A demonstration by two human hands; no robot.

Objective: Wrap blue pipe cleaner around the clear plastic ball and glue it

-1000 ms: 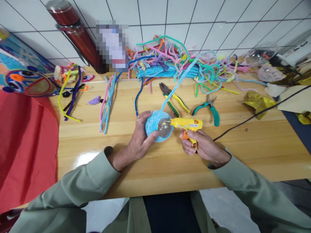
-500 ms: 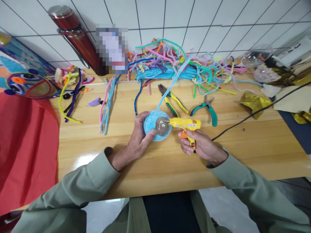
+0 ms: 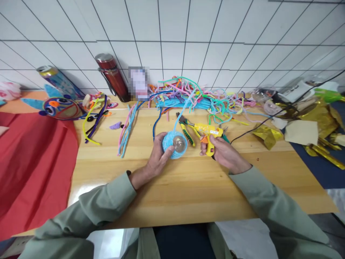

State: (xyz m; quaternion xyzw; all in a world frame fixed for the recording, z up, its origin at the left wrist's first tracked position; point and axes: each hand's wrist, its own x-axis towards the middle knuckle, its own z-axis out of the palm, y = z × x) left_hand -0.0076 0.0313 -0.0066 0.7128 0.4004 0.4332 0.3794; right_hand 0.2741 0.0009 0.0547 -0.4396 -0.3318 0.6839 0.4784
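Note:
My left hand (image 3: 159, 155) is closed round a clear ball wrapped in light blue pipe cleaner (image 3: 168, 143), its thumb lying along the front. A round see-through patch (image 3: 179, 144) of the ball is left bare toward the right. From the wrapping a loose light blue pipe cleaner end (image 3: 183, 109) sticks up and away. In my right hand (image 3: 222, 153) is a yellow hot glue gun (image 3: 207, 129), a finger at its orange trigger. Its nozzle points left, above and apart from the ball. Yellow-green pliers (image 3: 188, 133) lie partly behind the gun; teal pliers (image 3: 225, 136) are mostly hidden.
Behind lies a heap of coloured pipe cleaners (image 3: 185, 102). A red thermos (image 3: 114, 79), a can (image 3: 59, 81) and a decorated face piece (image 3: 60, 108) stand or lie left. Red cloth (image 3: 37, 169) covers the left end. The gun's black cord (image 3: 253, 126) runs right past gold foil (image 3: 268, 136).
The glue gun has drawn back from the ball's bare patch, up and to the right. My left hand still holds the ball. The view has tilted up, showing more wall.

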